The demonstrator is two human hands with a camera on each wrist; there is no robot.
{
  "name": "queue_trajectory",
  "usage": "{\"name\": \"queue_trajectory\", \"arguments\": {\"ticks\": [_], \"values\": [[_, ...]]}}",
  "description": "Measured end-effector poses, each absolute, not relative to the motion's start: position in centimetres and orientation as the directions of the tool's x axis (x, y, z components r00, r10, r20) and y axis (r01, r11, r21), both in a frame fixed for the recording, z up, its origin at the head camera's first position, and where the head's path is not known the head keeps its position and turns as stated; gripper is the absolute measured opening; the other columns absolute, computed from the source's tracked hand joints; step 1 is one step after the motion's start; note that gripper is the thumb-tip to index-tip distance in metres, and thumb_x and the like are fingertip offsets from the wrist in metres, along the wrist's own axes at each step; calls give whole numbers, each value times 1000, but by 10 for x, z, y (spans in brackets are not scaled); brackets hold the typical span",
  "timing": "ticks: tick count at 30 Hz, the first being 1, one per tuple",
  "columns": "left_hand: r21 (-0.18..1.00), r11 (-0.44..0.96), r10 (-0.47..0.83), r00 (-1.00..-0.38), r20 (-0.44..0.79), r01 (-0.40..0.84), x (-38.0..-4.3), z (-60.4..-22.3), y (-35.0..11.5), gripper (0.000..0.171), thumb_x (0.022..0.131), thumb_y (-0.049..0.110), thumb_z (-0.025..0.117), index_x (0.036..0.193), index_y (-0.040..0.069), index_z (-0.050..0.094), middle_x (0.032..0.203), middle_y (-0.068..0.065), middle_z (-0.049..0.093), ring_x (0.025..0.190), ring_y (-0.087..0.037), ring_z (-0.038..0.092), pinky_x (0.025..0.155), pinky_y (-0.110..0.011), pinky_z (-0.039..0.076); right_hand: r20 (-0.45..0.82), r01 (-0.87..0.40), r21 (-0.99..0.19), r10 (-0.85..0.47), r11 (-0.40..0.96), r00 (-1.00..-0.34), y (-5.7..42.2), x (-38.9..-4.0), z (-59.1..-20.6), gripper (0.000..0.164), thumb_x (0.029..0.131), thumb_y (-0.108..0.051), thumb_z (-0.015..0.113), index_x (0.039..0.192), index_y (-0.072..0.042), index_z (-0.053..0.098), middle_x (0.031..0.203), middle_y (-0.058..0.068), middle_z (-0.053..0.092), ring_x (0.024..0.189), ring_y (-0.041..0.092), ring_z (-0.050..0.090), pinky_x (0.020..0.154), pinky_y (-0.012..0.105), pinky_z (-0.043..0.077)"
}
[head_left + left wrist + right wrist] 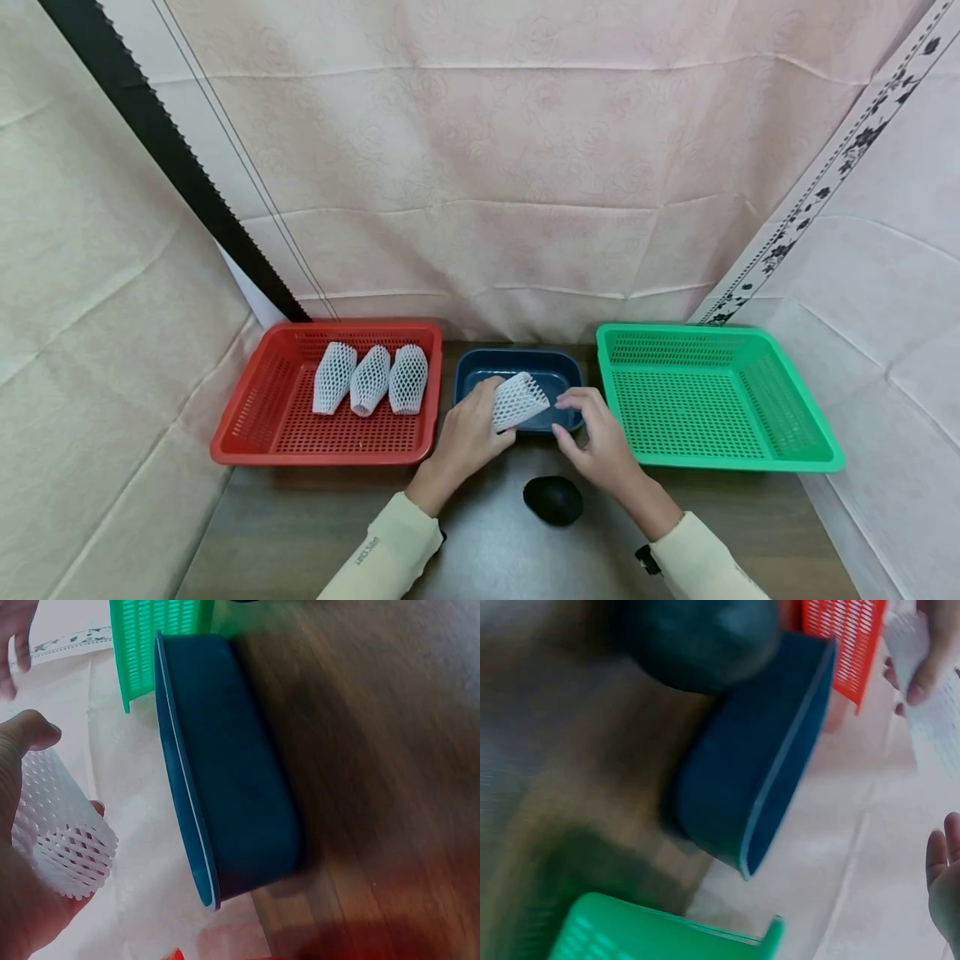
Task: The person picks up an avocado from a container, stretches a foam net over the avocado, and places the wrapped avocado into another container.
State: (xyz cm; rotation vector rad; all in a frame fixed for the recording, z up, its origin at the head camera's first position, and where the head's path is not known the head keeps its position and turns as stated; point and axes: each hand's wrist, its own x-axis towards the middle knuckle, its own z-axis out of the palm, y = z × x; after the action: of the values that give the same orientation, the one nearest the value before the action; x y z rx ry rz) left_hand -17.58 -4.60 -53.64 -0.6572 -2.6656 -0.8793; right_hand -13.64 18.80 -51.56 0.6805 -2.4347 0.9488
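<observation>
A white foam fruit net (519, 402) is gripped in my left hand (468, 425), above the front of the dark blue tray (517, 360). In the left wrist view, the net's mesh end (79, 859) gapes, and the thumb lies over its side. Just right of the net is my right hand (603, 442), fingers loosely bent and thumb apart, holding nothing. On the table in front of the tray, between my forearms, lies a dark oval fruit (553, 501) that looks like an avocado.
To the left stands a red basket (322, 458) with three more white foam nets (371, 381) lying side by side in it. A green basket (720, 462) is at the right. Patterned cloth (480, 167) hangs behind the table.
</observation>
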Motion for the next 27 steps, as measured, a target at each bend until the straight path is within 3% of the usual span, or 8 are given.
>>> {"name": "queue_trajectory", "arguments": {"ticks": [5, 12, 16, 23, 27], "values": [[493, 725, 319, -869, 379, 481, -177, -536, -50, 79, 81, 29, 88, 146, 12, 47, 137, -8, 63, 109, -22, 67, 97, -43, 58, 481, -539, -509, -297, 671, -825, 188, -127, -530, 41, 88, -14, 79, 122, -8, 56, 133, 9, 55, 121, 22, 57, 104, 31, 51], [487, 740, 309, -877, 367, 464, -177, -533, -55, 78, 81, 29, 88, 145, 11, 48, 136, -8, 63, 111, -23, 67, 97, -44, 58, 402, -531, -523, -357, 666, -843, 192, -117, -549, 49, 86, -19, 83, 126, -8, 55, 137, 8, 53, 125, 19, 54, 101, 45, 53], [466, 752, 315, -875, 368, 467, -177, -532, -57, 79, 80, 31, 89, 145, 13, 48, 136, -8, 63, 112, -22, 67, 98, -42, 58, 351, -534, -524, -402, 664, -845, 194, -112, -559, 56, 84, -22, 85, 129, -10, 54, 139, 6, 51, 127, 19, 53, 101, 47, 53], [465, 749, 314, -871, 378, 471, -178, -532, -59, 79, 80, 29, 89, 145, 12, 48, 136, -9, 63, 112, -23, 67, 98, -42, 58, 137, -420, -585, -426, 693, -894, 199, -104, -568, 64, 86, -35, 84, 138, -18, 51, 147, 0, 47, 135, 17, 49, 107, 48, 50], [472, 751, 312, -878, 362, 461, -177, -531, -61, 80, 80, 29, 89, 146, 12, 47, 137, -8, 62, 114, -23, 66, 99, -43, 57, 58, -382, -603, -439, 701, -897, 203, -103, -575, 69, 87, -41, 82, 143, -17, 49, 151, 0, 44, 138, 18, 48, 108, 49, 49]]}}
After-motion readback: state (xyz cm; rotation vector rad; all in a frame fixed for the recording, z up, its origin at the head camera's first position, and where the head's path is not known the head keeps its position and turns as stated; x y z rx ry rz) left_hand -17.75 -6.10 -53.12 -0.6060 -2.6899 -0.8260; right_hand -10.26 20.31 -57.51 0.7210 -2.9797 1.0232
